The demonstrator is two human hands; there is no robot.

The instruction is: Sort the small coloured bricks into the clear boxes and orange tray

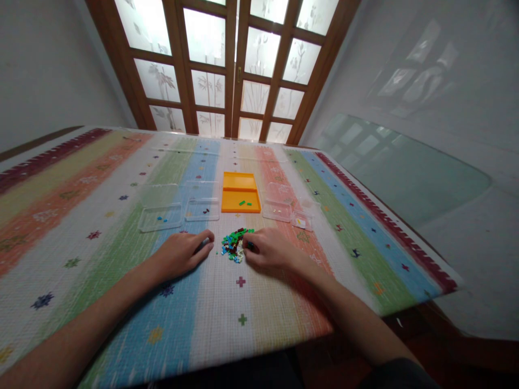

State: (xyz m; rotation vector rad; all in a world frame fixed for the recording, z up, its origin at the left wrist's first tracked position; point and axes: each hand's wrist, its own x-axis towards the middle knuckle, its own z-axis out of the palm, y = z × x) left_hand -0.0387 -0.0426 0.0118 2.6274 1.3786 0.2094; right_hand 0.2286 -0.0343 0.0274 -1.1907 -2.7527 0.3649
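Left hand (182,251), right hand (267,246): fingers curled; cannot tell if pinching. One brick pile (232,243) at right fingertips. Beyond: four clear boxes (160,228), one orange box (231,202) holding two green bricks (242,203).

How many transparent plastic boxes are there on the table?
4. Left of the orange box are the far-left box and a second box beside it. Right of it are a third box and a small box. None seems hidden.

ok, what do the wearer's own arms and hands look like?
Left hand and right hand: bare, no gloves. Both forearms uncovered, no watch or bracelet visible. A dark sleeve shows near the right elbow; no left sleeve in frame.
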